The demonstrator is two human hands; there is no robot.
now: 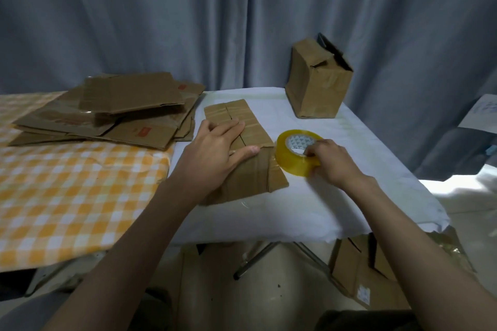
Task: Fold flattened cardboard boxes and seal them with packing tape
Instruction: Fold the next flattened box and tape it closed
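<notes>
A brown cardboard box [250, 169] stands on the white-covered table [336, 196], its closed top flaps facing up with a seam down the middle. My left hand [215, 148] lies flat on those flaps, fingers straight, pressing them down. Right beside the box is a roll of yellowish clear packing tape [293, 158], touching the box's right edge. My right hand [330, 161] grips the roll, with the thumb at its white core and the fingers curled over the rim.
A stack of flattened cardboard boxes [107, 113] lies on the orange-checked cloth [67, 196] at the left. A folded, taped box [317, 80] stands at the table's back right. More cardboard [363, 269] sits on the floor under the table's right side. Grey curtains hang behind.
</notes>
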